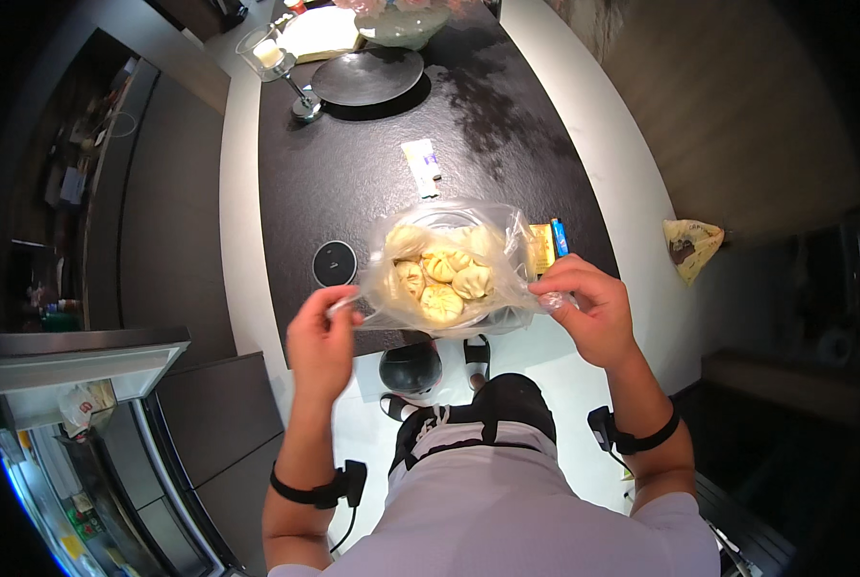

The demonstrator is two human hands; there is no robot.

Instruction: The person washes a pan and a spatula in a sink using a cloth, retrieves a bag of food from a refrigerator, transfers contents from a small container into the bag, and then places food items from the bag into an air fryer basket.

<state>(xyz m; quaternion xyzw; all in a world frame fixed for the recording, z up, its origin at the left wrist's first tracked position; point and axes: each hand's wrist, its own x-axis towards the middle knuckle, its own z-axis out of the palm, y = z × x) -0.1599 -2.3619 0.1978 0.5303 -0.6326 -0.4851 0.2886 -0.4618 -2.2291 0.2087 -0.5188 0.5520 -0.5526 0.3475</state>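
Between my hands a clear plastic bag [502, 310] is spread wide at the near edge of a dark table. Several pale yellow steamed buns [442, 303] with pleated tops sit inside it. My left hand [323, 335] pinches one side of the bag, and my right hand [592, 310] grips the gathered opposite side. A round, shiny rim [444, 218] shows through the plastic behind the buns; what it belongs to is hidden. Just beyond my right hand lie a yellow packet [543, 247] and a blue lighter-like object [559, 237].
On the dark table [372, 166] are a round black disc [334, 264], a white packet [422, 167], a black plate [368, 76] and a glass candle holder [306, 105]. An open refrigerator [84, 360] stands at lower left. Beneath the table's edge is a black ball-like object [410, 368].
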